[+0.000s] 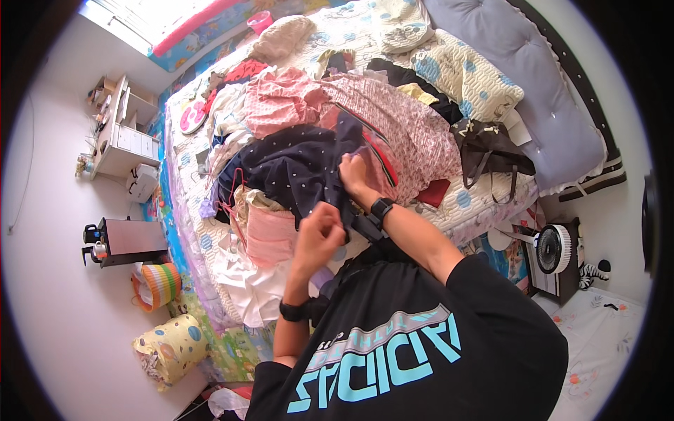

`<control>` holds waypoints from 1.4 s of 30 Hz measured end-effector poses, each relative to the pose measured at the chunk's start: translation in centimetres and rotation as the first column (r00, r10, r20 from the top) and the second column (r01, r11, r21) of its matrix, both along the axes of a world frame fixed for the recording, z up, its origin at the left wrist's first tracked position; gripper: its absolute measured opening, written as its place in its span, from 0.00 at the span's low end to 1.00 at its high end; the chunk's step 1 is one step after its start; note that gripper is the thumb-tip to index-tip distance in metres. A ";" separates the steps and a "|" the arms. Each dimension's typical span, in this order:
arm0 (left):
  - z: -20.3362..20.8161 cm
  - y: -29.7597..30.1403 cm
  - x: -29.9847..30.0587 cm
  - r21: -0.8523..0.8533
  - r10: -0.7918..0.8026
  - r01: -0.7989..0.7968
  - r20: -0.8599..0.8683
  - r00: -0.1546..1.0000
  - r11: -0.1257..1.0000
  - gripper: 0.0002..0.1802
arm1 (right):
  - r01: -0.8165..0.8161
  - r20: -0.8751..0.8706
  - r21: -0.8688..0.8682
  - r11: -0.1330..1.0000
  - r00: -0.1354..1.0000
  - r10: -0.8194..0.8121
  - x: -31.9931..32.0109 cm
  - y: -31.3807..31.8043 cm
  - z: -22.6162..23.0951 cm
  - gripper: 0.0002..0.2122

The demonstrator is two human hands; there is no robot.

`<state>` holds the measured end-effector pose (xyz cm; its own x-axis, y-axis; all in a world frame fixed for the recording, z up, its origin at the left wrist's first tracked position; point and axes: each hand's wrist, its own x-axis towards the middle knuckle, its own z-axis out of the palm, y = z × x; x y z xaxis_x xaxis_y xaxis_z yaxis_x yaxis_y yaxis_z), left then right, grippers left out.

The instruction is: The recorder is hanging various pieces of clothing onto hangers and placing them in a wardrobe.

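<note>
left hand [320, 231] with fingertips hidden, window [144, 21] cut off above, shelf items [85, 165] indistinct

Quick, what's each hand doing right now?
Right hand: closed, holding the dark dotted garment.
Left hand: curled closed; whether it grips anything can't be told.

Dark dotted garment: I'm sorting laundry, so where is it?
In the head view, the dark dotted garment lies left of centre on the bed, below the pink patterned garment, gripped by the right hand.
</note>
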<state>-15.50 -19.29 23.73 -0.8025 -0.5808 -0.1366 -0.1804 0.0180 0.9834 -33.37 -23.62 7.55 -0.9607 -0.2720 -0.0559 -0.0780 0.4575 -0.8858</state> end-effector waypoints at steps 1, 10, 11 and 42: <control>0.1 -0.9 0.4 0.077 0.063 -0.056 -0.091 0.994 0.995 0.08 | -0.217 0.123 -0.072 0.973 0.967 0.225 0.1 0.2 0.5 0.16; 1.1 -8.7 3.4 0.003 0.551 -0.577 -0.300 0.779 0.817 0.05 | -0.739 0.317 -0.595 0.316 0.146 0.937 1.9 4.3 7.0 0.11; 1.0 -8.7 3.2 -0.031 0.602 -0.621 -0.211 0.770 0.783 0.07 | -0.784 0.209 -0.585 0.209 0.103 0.972 2.3 4.8 7.6 0.09; 6.9 -5.0 16.0 -0.372 0.549 -0.537 -0.082 0.832 0.757 0.11 | -0.772 -0.712 0.163 0.615 0.340 0.615 -3.4 4.2 24.9 0.23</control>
